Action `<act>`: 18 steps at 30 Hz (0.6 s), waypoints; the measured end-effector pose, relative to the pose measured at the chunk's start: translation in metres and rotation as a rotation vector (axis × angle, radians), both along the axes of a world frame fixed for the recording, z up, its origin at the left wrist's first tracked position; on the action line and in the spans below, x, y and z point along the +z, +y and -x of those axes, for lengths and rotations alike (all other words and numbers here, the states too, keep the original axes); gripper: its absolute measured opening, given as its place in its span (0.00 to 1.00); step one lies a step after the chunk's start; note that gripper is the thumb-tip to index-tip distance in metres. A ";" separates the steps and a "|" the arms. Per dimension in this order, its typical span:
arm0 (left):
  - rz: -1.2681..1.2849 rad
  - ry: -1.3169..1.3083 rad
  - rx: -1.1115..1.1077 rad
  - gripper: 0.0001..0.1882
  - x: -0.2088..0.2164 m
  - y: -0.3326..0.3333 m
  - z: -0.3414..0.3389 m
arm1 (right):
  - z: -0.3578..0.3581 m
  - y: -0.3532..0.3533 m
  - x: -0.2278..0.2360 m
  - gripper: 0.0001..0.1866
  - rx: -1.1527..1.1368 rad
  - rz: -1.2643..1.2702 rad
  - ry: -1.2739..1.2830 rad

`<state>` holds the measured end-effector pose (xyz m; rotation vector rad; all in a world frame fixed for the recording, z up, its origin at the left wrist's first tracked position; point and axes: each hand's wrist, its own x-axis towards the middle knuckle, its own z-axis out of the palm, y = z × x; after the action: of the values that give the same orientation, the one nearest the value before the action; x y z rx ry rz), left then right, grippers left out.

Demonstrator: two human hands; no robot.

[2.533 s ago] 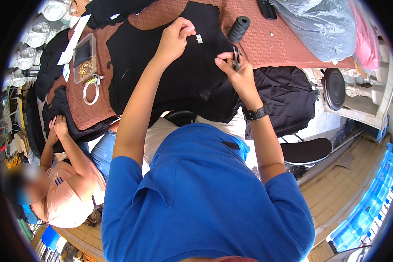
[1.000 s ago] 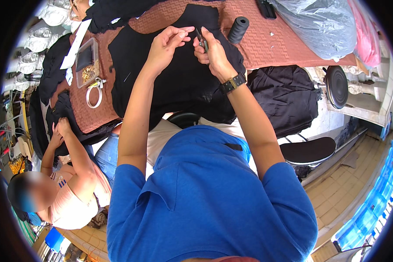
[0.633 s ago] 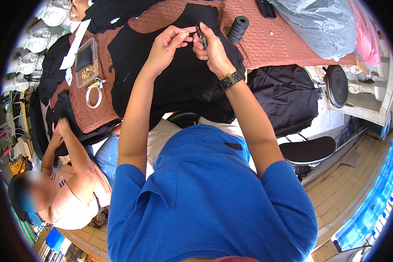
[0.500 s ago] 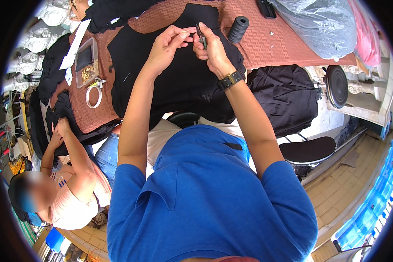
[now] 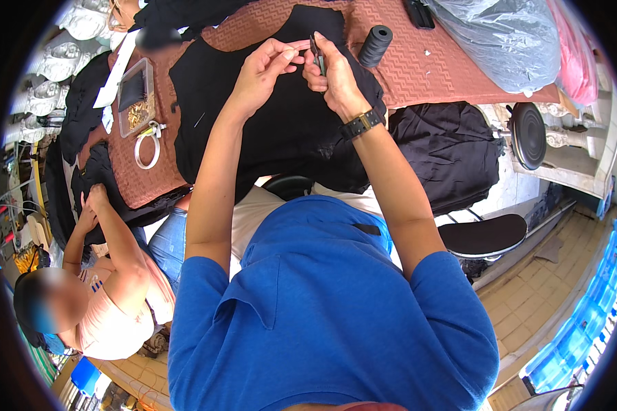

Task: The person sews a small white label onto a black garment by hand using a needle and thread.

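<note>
We saw the snips (image 5: pixel 320 63) at the upper middle of the frame, grasped in the right hand (image 5: pixel 334 79), blades pointing up beside the left fingertips. We judged the grip sat low on the handles so the tips stayed clear. The left hand (image 5: pixel 259 74) had its thumb and first finger drawn together; we could not tell whether a thread lay between them.

Both hands hovered over a black garment (image 5: pixel 274 140), spread wide, we supposed, to lie flat. The dark thread cone (image 5: pixel 373 49) stood just right of them, probably for easy reach. At upper left we had a clear box (image 5: pixel 150 85).

A rust-brown patterned cloth (image 5: pixel 449 79) covered the table; plastic bags (image 5: pixel 504 41) filled the upper right, and a co-worker (image 5: pixel 120 281) sat at lower left.
</note>
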<state>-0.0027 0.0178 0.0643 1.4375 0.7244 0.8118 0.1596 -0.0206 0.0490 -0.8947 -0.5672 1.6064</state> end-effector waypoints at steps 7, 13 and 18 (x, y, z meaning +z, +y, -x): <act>0.011 -0.022 -0.016 0.08 -0.003 0.002 0.001 | -0.002 0.002 -0.002 0.24 0.005 -0.005 0.037; 0.008 -0.051 -0.036 0.08 -0.002 0.002 0.001 | -0.002 0.002 -0.003 0.25 0.009 -0.021 0.047; 0.056 -0.105 -0.035 0.08 -0.001 0.001 0.001 | -0.003 0.001 -0.001 0.25 0.028 -0.052 0.084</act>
<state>-0.0036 0.0190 0.0631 1.3440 0.6355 0.8269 0.1627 -0.0198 0.0476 -0.7800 -0.5620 1.6396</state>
